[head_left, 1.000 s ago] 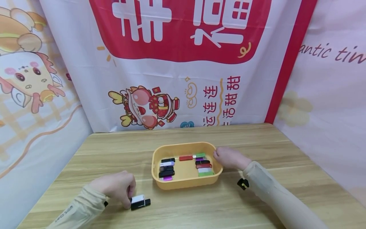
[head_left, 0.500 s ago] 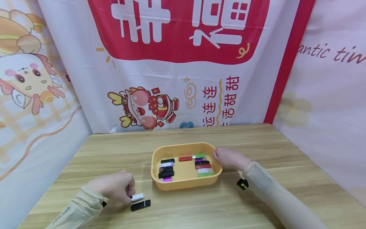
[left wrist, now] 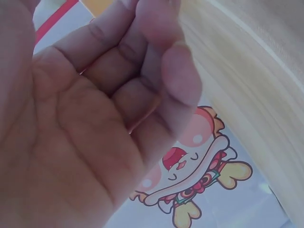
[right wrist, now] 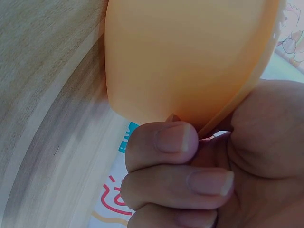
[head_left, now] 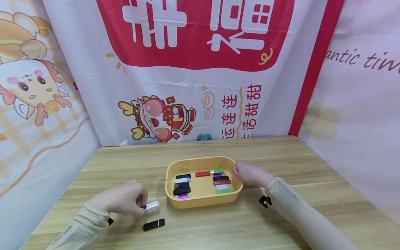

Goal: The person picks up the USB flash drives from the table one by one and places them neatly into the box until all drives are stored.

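In the head view my left hand (head_left: 126,198) pinches one end of a white USB stick (head_left: 152,205), just off the front left of a yellow plastic basket (head_left: 206,202). A black USB stick (head_left: 153,224) lies on the table in front of it. The left wrist view shows curled fingers, but the stick is not visible there. My right hand (head_left: 251,172) grips the basket's right rim; in the right wrist view its thumb and curled fingers (right wrist: 175,142) close on the orange-yellow wall. Inside the basket, several USB sticks lie in a left column and a right column, with a red one (head_left: 202,174) at the back.
The wooden table (head_left: 125,163) carries the basket and sticks. A printed cloth (head_left: 200,80) hangs at its back edge, with more patterned cloth on both sides. A small black item (head_left: 265,201) sits at the right wrist.
My left hand has picked the white USB stick from beside the black one and moved it up and slightly right, toward the basket. The right hand and basket stay put.
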Available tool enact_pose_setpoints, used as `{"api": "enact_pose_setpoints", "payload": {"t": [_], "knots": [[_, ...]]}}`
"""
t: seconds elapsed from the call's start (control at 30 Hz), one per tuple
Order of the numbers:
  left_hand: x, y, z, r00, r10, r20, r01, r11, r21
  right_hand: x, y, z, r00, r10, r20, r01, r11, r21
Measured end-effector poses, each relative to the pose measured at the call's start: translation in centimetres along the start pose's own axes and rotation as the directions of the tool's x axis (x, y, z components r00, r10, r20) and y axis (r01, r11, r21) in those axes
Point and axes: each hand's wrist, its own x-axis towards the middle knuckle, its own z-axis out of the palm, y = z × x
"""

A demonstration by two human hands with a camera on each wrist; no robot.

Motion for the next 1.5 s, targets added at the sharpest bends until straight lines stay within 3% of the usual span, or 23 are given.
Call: {"api": "enact_pose_setpoints", "payload": {"t": [0.33, 0.67, 1.27, 1.4, 1.5], "knots": [[-0.1, 0.0, -0.4, 0.999, 0.032, -0.041, -0.031, 0.999, 0.026, 0.0, -0.2, 0.0, 1.0, 0.009, 0.006, -0.009, 1.0, 0.006], [0.3, 0.1, -0.8, 0.999, -0.007, -0.05, 0.011, 0.997, 0.076, 0.0, 0.0, 0.1, 1.0, 0.016, 0.008, -0.016, 1.0, 0.021], [0.3, -0.1, -0.9, 0.998, -0.004, -0.058, 0.007, 0.999, 0.044, 0.0, -0.2, 0.1, 1.0, 0.002, 0.0, -0.002, 1.0, -0.001], [0.6, 0.2, -1.1, 0.994, 0.027, -0.103, -0.02, 0.998, 0.067, 0.0, -0.2, 0.1, 1.0, 0.013, 0.011, -0.014, 1.0, 0.017], [0.9, 0.8, -1.2, 0.983, 0.031, -0.181, -0.006, 0.991, 0.134, 0.0, -0.1, 0.1, 1.0, 0.026, 0.015, -0.027, 0.999, 0.028]]}}
